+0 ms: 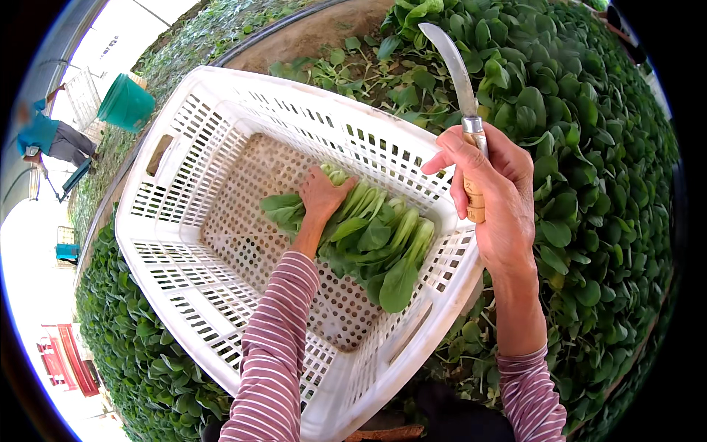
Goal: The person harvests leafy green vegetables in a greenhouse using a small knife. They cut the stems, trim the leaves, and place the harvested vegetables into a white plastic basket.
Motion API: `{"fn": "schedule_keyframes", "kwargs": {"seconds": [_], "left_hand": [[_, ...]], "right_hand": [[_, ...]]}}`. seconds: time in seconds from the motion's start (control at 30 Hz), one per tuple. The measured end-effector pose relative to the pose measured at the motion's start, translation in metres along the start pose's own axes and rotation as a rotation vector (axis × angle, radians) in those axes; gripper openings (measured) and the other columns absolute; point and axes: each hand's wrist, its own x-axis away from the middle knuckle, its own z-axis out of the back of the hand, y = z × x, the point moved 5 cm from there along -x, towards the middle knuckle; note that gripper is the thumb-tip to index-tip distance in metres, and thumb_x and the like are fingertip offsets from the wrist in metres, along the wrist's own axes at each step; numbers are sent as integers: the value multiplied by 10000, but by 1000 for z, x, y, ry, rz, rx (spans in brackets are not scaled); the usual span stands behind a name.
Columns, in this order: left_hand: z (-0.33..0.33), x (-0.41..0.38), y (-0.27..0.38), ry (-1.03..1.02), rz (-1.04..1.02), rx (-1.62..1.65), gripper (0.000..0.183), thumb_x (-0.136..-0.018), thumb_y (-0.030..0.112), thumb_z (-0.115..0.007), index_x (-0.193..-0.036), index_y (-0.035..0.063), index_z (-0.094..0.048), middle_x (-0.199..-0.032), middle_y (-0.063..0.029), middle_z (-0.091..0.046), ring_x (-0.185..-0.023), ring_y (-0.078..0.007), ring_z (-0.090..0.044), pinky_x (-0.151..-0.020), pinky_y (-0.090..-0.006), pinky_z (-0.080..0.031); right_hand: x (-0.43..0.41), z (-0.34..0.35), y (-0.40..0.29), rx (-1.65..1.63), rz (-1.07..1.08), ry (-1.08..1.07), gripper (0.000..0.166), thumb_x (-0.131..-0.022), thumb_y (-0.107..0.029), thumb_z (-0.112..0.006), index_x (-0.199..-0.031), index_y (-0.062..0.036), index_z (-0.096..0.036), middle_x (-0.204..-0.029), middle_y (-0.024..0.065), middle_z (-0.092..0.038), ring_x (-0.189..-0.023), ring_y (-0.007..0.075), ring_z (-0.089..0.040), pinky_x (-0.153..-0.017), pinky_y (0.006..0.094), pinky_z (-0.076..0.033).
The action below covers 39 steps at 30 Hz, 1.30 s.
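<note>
A white perforated plastic crate [353, 105] lies open before me. My left hand [324, 193] reaches down into it, its fingers around the pale stem ends of leafy greens. Beside that hand, several heads of leafy greens [381, 232] lie in a row along the crate's far right side, stems towards the upper right wall and leaves towards the middle. My right hand [489, 188] is raised over the crate's right rim. It grips the wooden handle of a curved knife [457, 72], whose blade points up and to the left, above the plants.
Dense rows of leafy greens [574, 182] grow at the right, with more [132, 342] at the lower left. Bare soil [326, 33] and loose leaves lie past the crate. A person [55, 135] stands at the far left near a green bucket [127, 103].
</note>
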Motion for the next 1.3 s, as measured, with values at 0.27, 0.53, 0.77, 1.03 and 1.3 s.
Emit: {"fn": "schedule_keyframes", "kwargs": {"seconds": [0.27,0.53,0.77,1.03,1.3], "left_hand": [[108,-10,47,-230,-170,319,781,-823,596,-720,-1117,-119,-606,-1061,-247,-649,-1017,-367,-625,-898,-473,-482],[354,57,33,21,-411,259,608,-895,527,-701,-1330,109,-623,-1352,-202,-597,-1272,-307,-566,-1057,-443,-471],[523,342,-136,243,-13,160,418,-955,244,-693,-1317,49,-622,-1315,-106,-645,-1222,-222,-609,-1094,-408,-447],[471,767,-252,622,922,595,268,-970,140,-664,-1186,-18,-660,-1060,-84,-729,-990,-149,-692,-908,-282,-534],[331,931,-197,858,1206,1023,243,-988,172,-646,-1120,-29,-672,-1005,-99,-732,-937,-164,-703,-851,-295,-559]], "right_hand": [[0,-3,2,81,31,5,277,-942,-280,-700,-902,-8,-667,-734,65,-668,-484,33,-450,-430,213,-318],[-12,1,9,222,59,53,282,-942,-301,-679,-958,-20,-658,-776,119,-703,-477,38,-442,-439,206,-338],[-26,-4,7,258,188,-203,371,-1052,-336,-513,-1241,-43,-642,-1029,136,-715,-604,37,-478,-497,205,-385],[136,-251,-78,601,436,-812,420,-1073,-297,-478,-1397,-39,-551,-1044,34,-662,-578,-14,-391,-532,156,-337],[438,-437,58,949,203,-1718,250,-903,-257,-686,-932,-25,-599,-704,16,-535,-526,88,-502,-411,241,-386]]}}
